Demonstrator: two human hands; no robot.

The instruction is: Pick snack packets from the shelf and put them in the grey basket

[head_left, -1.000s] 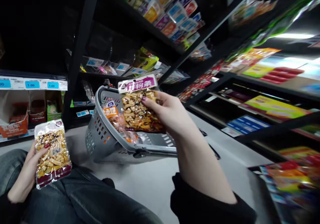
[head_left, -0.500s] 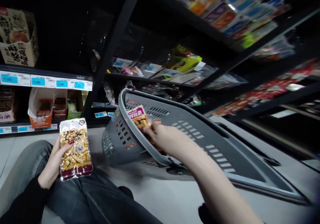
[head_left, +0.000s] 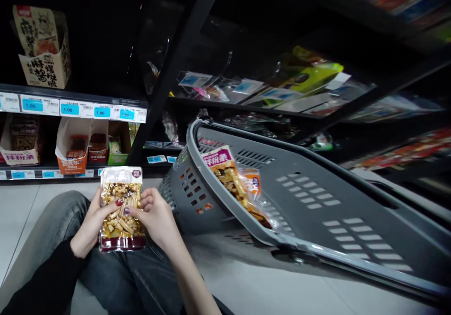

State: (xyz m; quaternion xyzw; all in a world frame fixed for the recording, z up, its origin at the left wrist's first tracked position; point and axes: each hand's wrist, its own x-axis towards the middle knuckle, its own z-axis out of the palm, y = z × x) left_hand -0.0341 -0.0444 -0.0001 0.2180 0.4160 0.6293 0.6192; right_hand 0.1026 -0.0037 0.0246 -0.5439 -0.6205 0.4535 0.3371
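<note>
Both my hands hold one clear snack packet (head_left: 121, 207) with a white top and dark red bottom, above my jeans-clad knee. My left hand (head_left: 92, 223) grips its left edge, thumb on the front. My right hand (head_left: 155, 216) pinches its right edge. To the right a grey plastic shopping basket (head_left: 317, 202) stands tilted on the floor. Inside it lies a second snack packet (head_left: 229, 174) with a purple label, and an orange-labelled packet (head_left: 252, 183) beside it.
Dark shelving runs along the back. The left shelf (head_left: 73, 108) carries blue price tags, with open cartons of snacks (head_left: 70, 150) below it and a printed box (head_left: 42, 47) above. Flat packets (head_left: 299, 80) lie on the lower right shelf. The floor is pale tile (head_left: 17, 211).
My right hand has let go of the purple-label packet, which now lies in the basket, and has come back left to take hold of the packet in my left hand.
</note>
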